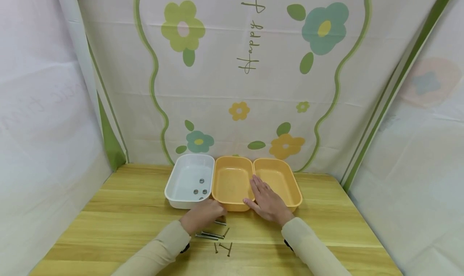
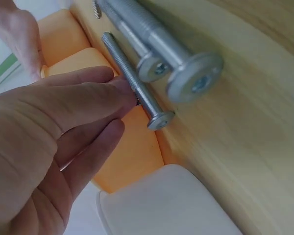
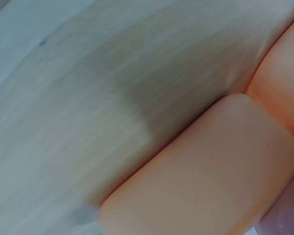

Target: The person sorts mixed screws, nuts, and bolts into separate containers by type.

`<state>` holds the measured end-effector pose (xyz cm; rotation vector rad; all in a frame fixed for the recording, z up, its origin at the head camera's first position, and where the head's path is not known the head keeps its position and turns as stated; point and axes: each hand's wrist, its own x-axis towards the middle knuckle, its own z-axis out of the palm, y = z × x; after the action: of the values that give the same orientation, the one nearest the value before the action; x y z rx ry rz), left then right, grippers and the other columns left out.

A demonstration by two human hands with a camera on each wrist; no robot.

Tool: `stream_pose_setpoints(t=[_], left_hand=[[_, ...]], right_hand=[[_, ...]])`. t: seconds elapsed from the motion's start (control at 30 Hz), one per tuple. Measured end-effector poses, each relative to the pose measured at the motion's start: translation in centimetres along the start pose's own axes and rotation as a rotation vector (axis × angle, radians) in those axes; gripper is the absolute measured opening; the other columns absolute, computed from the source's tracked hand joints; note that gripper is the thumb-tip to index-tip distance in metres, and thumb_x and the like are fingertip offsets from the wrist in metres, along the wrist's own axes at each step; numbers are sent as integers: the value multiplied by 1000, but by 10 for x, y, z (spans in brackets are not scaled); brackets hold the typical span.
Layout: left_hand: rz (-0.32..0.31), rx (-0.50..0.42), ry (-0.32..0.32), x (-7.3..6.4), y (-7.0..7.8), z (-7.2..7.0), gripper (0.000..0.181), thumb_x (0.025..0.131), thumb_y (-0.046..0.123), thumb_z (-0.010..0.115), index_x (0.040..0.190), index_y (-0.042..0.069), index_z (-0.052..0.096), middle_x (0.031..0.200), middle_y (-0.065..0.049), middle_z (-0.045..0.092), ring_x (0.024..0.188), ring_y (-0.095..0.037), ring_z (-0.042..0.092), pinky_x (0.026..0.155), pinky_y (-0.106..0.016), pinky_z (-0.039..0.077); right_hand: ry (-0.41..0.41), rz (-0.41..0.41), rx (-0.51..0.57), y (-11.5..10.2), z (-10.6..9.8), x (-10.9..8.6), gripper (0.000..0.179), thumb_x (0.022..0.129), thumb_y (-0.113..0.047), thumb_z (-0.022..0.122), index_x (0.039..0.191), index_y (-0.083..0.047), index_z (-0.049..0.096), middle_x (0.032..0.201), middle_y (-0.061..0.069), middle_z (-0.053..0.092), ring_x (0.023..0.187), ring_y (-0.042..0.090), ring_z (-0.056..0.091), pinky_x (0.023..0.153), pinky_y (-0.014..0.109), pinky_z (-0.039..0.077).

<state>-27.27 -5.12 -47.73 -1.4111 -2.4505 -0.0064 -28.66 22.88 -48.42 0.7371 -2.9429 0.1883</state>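
Observation:
My left hand (image 1: 204,216) is bent down at the table just in front of the middle yellow tray (image 1: 233,206). Its thumb and fingertips meet around a small dark metal piece (image 2: 138,102), mostly hidden behind a silver bolt (image 2: 121,59) that lies right at the fingertips. Two larger-looking silver bolts (image 2: 193,76) lie nearer the left wrist camera. Flat and with straight fingers, my right hand (image 1: 269,203) rests over the rims where the middle tray and the right yellow tray (image 1: 298,199) meet.
Several nuts (image 1: 201,181) lie in the white tray (image 1: 181,204) on the left. Thin screws (image 1: 229,250) are scattered on the wooden table (image 1: 145,211) closer to me. A printed cloth (image 1: 239,86) hangs behind the trays, with more cloth at both sides.

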Motion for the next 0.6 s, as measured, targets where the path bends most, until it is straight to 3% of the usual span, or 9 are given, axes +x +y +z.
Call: stream_pose_setpoints(t=[0.1, 0.33, 0.47, 0.6], left_hand=[[-9, 20, -17, 2, 1, 2, 16, 91, 9, 78, 82, 23, 79, 79, 12, 75, 65, 2, 61, 60, -15, 49], [-18, 94, -28, 4, 5, -1, 28, 91, 15, 79, 66, 24, 69, 57, 13, 57, 53, 1, 32, 50, -15, 32], [5, 143, -5, 4, 6, -2, 29, 89, 16, 80, 64, 25, 68, 55, 13, 55, 51, -1, 28, 47, -16, 29], [24, 109, -12, 3, 5, -3, 29, 91, 13, 80, 66, 25, 70, 56, 13, 58, 50, 1, 29, 46, -15, 29]], right_hand=[[2, -2, 2, 1, 0, 0, 88, 110, -61, 35, 166, 4, 18, 176, 22, 16, 164, 38, 21, 132, 52, 25], [-3, -3, 5, 1, 1, 0, 88, 110, -61, 35, 166, 5, 18, 176, 23, 15, 164, 38, 20, 132, 52, 25], [-3, 1, 1, 1, 1, 0, 88, 110, -61, 35, 166, 4, 18, 176, 22, 15, 164, 37, 20, 132, 52, 25], [-7, 4, 3, 2, 2, 0, 88, 110, -62, 34, 167, 4, 17, 176, 21, 14, 165, 36, 18, 133, 51, 24]])
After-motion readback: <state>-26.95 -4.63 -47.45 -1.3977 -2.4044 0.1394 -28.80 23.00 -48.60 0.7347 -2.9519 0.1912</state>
